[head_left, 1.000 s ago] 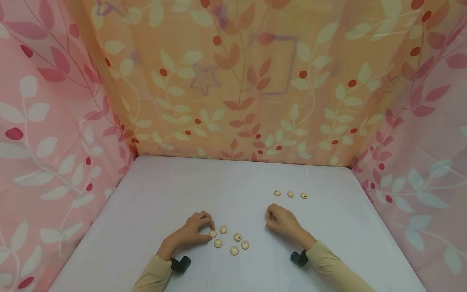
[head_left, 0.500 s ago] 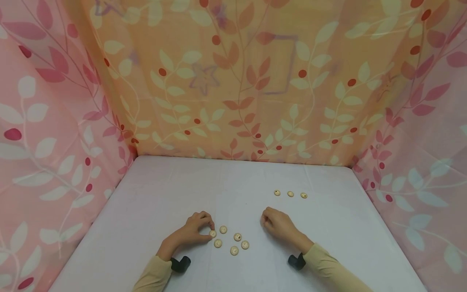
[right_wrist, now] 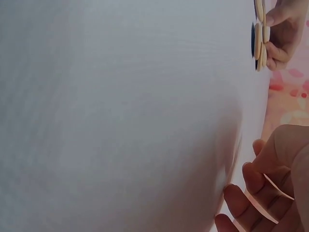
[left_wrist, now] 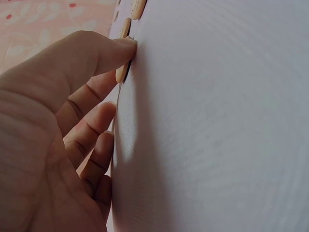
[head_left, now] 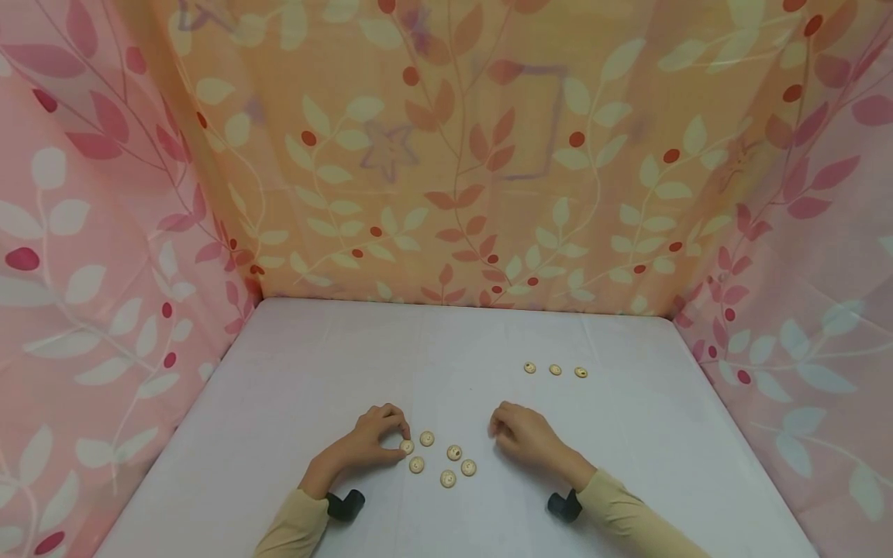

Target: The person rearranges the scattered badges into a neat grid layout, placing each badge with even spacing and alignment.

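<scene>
My left hand (head_left: 374, 435) pinches a small round wooden disc (head_left: 407, 447) between thumb and forefinger, low at the white tabletop. In the left wrist view the thumb lies over that disc (left_wrist: 120, 72), hiding part of it, with the other fingers loosely bent below. Several like discs lie to its right, among them one with a dark mark (head_left: 454, 452) and a pale one (head_left: 468, 468). Right of this group is my right hand (head_left: 529, 435), its fingers loosely curled close to the cloth. In the right wrist view nothing shows between those fingers (right_wrist: 236, 200).
Three more discs make a short row at the back right, the middle one (head_left: 555, 370) between two others. A white cloth covers the table (head_left: 349, 349). Leaf-patterned curtains (head_left: 453, 155) stand behind it and on both sides. Each wrist carries a black camera (head_left: 346, 505).
My right hand has drifted left and slightly toward me, away from the row of three discs and nearer the group. The left hand keeps its pinch on the same disc.
</scene>
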